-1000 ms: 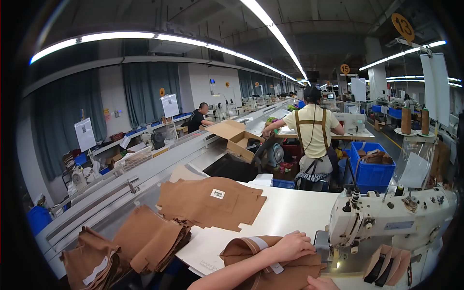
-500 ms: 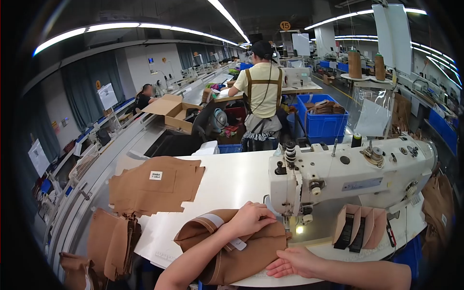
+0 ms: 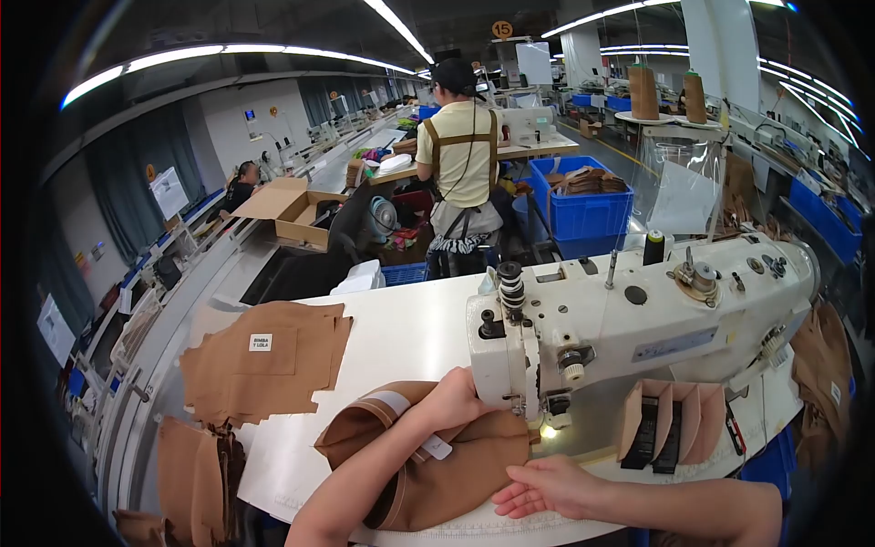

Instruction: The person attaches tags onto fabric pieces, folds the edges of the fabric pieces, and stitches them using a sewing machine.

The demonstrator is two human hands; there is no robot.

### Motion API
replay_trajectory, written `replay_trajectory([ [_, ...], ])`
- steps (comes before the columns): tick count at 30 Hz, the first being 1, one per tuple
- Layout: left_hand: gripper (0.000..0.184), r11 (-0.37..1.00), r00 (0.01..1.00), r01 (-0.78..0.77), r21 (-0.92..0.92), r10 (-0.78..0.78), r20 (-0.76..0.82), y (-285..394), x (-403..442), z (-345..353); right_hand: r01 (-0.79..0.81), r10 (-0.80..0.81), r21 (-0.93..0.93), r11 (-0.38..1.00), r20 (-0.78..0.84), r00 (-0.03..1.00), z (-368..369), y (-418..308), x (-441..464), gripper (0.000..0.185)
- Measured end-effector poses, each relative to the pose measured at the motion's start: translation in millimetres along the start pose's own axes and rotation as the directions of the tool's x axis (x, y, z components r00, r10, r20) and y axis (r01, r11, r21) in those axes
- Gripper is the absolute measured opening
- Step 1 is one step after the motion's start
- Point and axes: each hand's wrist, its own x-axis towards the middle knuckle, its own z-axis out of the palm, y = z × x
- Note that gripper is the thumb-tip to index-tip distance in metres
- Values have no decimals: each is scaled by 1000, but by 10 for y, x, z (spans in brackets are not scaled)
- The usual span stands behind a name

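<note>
Strip lights (image 3: 398, 29) hang above a white table (image 3: 415, 319) bearing brown fabric (image 3: 469, 479).

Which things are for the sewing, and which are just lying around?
Probably for the sewing:
brown stitched cloth, under the left hand
white metal sewing machine
flat brown cloth pieces with a white label

Probably just lying around:
open brown cardboard box
small round pale fan
</note>
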Motion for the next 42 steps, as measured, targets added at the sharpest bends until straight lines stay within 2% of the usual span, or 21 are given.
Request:
replay_trajectory([
  [1,36,1000,1000,5,8,-5,7,-7,2,-12,11,-11,-2,1000,5,1000,9,0,-6,32],
  [3,34,945,998,8,326,-26,51,132,-82,-31,11,-11,-1,1000,9,1000,7,25,-8,32],
  [5,35,761,997,-18,648,-36,69,525,-287,-57,-4,4,-4,1000,5,1000,-3,21,2,30],
  [7,45,793,961,-267,547,179,210,696,-704,-40,-8,8,-15,1000,15,1000,-7,12,-10,30],
  [9,56,919,938,-282,276,204,282,900,-1031,98,-3,3,-20,1000,20,1000,-34,38,10,30],
  [10,65,857,932,-323,402,214,291,902,-1120,191,3,-2,-21,1000,20,1000,-78,77,49,30],
  [13,58,780,954,-298,550,247,167,546,-1168,392,4,0,-57,998,62,998,-68,110,37,30],
  [14,48,746,950,-292,599,300,90,512,-1161,395,7,-1,-71,997,81,997,-55,100,11,31],
  [15,46,760,949,-274,589,313,38,491,-1161,404,26,-2,-214,976,114,993,-48,99,-43,31],
  [17,40,788,939,-243,565,337,-66,449,-1149,414,78,9,-481,873,176,984,-10,92,-224,32],
  [18,37,776,912,-254,577,391,-125,414,-1135,428,71,-70,-604,794,26,997,93,71,-351,27],
  [19,37,778,903,-258,573,405,-144,412,-1146,436,243,-381,-766,596,-3,925,37,135,-339,25],
  [20,37,780,894,-261,569,418,-162,409,-1166,441,329,-651,-886,326,42,758,-83,262,-308,25],
  [21,37,780,886,-265,567,430,-177,410,-1180,442,318,-840,-948,28,150,521,-173,319,-295,24],
  [22,37,767,886,-263,586,432,-167,442,-1179,428,268,-858,-963,-30,162,488,-253,303,-287,29],
  [25,34,733,883,-284,619,451,-129,531,-1169,404,297,-891,-940,-166,272,364,-285,179,-237,37],
  [28,35,717,864,-338,610,493,-101,502,-1170,413,266,-842,-931,-252,346,413,-297,135,-177,45],
  [31,37,689,841,-404,602,538,-51,521,-1162,377,269,-830,-930,-252,350,433,-274,98,-172,45],
  [36,43,575,794,-511,640,601,93,657,-1142,312,285,-806,-894,-345,438,399,-294,63,-161,43],
  [42,41,633,820,-465,619,572,29,616,-1184,387,148,-738,-799,-583,596,316,-329,79,18,36],
])
